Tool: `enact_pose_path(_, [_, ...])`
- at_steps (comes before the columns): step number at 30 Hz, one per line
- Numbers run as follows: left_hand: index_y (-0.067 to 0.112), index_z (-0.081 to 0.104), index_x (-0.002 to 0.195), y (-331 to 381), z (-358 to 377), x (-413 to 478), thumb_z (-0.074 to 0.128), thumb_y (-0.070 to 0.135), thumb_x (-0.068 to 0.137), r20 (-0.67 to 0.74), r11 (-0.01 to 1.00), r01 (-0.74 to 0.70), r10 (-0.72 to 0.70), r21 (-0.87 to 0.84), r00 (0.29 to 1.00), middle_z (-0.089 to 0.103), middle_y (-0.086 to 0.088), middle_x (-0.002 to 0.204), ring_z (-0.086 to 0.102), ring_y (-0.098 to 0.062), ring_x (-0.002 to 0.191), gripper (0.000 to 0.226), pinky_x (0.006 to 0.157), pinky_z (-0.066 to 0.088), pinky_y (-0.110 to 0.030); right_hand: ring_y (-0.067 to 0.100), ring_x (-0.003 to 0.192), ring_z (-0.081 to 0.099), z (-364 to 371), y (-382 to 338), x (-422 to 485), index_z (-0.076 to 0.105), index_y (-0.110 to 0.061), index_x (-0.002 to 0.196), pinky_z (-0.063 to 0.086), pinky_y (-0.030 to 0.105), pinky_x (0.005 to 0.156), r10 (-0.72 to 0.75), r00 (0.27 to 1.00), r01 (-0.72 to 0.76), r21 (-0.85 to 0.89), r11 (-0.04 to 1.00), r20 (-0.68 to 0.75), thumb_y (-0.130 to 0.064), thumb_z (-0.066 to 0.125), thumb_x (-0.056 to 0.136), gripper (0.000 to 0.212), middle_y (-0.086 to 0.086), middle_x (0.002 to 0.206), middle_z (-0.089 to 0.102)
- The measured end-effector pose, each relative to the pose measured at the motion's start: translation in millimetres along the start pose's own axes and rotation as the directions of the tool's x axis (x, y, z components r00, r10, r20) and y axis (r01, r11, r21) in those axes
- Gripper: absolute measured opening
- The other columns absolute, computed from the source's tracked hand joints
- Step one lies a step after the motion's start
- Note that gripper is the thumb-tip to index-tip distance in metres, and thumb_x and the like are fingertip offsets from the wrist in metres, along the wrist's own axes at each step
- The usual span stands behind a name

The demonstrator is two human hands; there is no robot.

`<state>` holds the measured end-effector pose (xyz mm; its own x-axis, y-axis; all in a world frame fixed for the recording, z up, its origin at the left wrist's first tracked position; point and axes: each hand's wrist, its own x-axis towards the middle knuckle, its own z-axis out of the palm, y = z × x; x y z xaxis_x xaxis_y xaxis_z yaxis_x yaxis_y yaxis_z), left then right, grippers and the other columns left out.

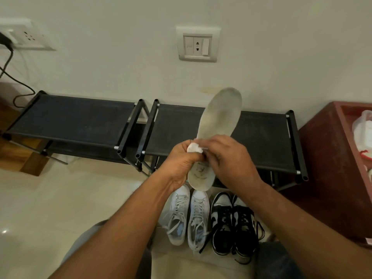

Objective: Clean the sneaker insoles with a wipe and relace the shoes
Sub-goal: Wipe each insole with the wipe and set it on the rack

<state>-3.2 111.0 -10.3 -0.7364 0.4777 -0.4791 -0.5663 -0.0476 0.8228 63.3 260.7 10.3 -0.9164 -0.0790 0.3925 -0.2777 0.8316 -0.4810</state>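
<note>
A person holds a grey insole (pixel 218 117) upright in mid-air above the floor (pixel 70 198), its toe end toward the wall (pixel 120 57). The left hand (pixel 180 164) is curled round the insole's narrow middle. The right hand (pixel 228 158) has its fingers bent over a bunched white wipe (pixel 194 148), apparently pinching it against the insole, though the exact hold is partly hidden.

Below the hands, a pair of white sneakers (pixel 188 216) and a pair of black-and-white sneakers (pixel 233 226) stand side by side on the floor, just in front of the front edge of the black shoe rack (pixel 261 135).

The insole's toe end looks dull and marked, so the wiping appears to be midway at best. No other insole is in view. Laces on both pairs hang loose, with ends trailing on the floor, so the relacing seems yet to be done.
</note>
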Motion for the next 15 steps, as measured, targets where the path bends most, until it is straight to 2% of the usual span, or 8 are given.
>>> enact_pose_path(1, [-0.003,0.065,0.123,0,-1,0,0.079,-0.002,0.067,-0.029,1.0,0.0,0.0,0.015,1.0,0.069,-0.023,0.103,0.067,-0.036,0.097,0.057,0.092,0.058,-0.051,0.025,0.097,0.07,0,-1,-1,0.076,-0.014,0.121,0.061,0.042,0.081,-0.045,0.999,0.045,-0.014,0.999,0.024,-0.011,0.074,0.09,0.031,0.005,0.106,0.074])
enact_pose_path(2, [-0.002,0.065,0.119,-1,-3,0,0.085,-0.001,0.068,-0.042,0.999,0.0,0.002,0.047,0.999,0.071,-0.023,0.104,0.068,-0.036,0.097,0.054,0.093,0.058,-0.053,0.025,0.096,0.07,-3,5,0,0.076,-0.014,0.12,0.061,0.041,0.082,-0.019,1.0,0.019,-0.023,1.0,0.008,-0.012,0.074,0.09,0.03,0.004,0.106,0.074])
enact_pose_path(5, [0.007,0.066,0.116,2,-4,-2,0.087,-0.005,0.079,-0.01,0.995,-0.001,0.002,0.097,1.0,0.077,-0.018,0.106,0.075,-0.031,0.095,0.043,0.088,0.062,-0.046,0.02,0.097,0.069,-12,28,7,0.077,-0.018,0.121,0.059,0.041,0.088,0.207,0.968,-0.212,-0.025,0.977,-0.145,-0.014,0.071,0.095,0.027,0.0,0.108,0.073])
enact_pose_path(6, [0.007,0.066,0.123,3,-4,-3,0.083,-0.008,0.082,0.014,0.996,-0.008,0.007,0.085,1.0,0.078,-0.018,0.11,0.075,-0.031,0.097,0.047,0.086,0.063,-0.043,0.021,0.097,0.069,-11,25,7,0.077,-0.018,0.121,0.059,0.04,0.088,0.198,0.97,-0.205,-0.038,0.978,-0.137,-0.013,0.07,0.095,0.027,0.0,0.108,0.073])
enact_pose_path(8, [0.011,0.066,0.135,3,-4,-4,0.074,-0.016,0.085,0.074,0.996,-0.031,0.025,0.082,0.997,0.076,-0.019,0.116,0.073,-0.03,0.101,0.057,0.086,0.063,-0.04,0.025,0.097,0.069,-1,1,-2,0.078,-0.016,0.118,0.06,0.04,0.082,0.074,0.997,-0.075,-0.071,0.995,-0.014,-0.009,0.072,0.091,0.029,0.001,0.106,0.073])
enact_pose_path(10, [0.012,0.069,0.134,3,-3,-6,0.068,-0.018,0.088,0.128,0.991,-0.051,0.035,0.121,0.991,0.076,-0.016,0.113,0.073,-0.027,0.1,0.055,0.085,0.062,-0.036,0.027,0.096,0.069,2,1,-5,0.079,-0.015,0.115,0.06,0.04,0.078,0.0,0.999,0.003,-0.09,0.996,0.035,-0.007,0.074,0.086,0.031,0.002,0.104,0.073])
enact_pose_path(13, [0.016,0.066,0.14,6,-2,-7,0.071,-0.014,0.089,0.158,0.989,-0.031,0.008,0.146,0.987,0.078,-0.013,0.116,0.074,-0.025,0.103,0.059,0.091,0.061,-0.036,0.023,0.095,0.069,-9,27,7,0.079,-0.017,0.114,0.059,0.037,0.081,0.198,0.973,-0.209,-0.093,0.973,-0.12,-0.007,0.072,0.091,0.027,0.001,0.106,0.072])
enact_pose_path(15, [0.015,0.064,0.141,7,-3,-8,0.068,-0.016,0.09,0.163,0.989,-0.025,0.0,0.149,0.987,0.077,-0.012,0.112,0.072,-0.027,0.103,0.06,0.091,0.06,-0.037,0.023,0.093,0.068,-6,20,7,0.078,-0.016,0.115,0.06,0.04,0.079,0.153,0.983,-0.163,-0.102,0.981,-0.104,-0.009,0.073,0.091,0.026,0.002,0.105,0.071])
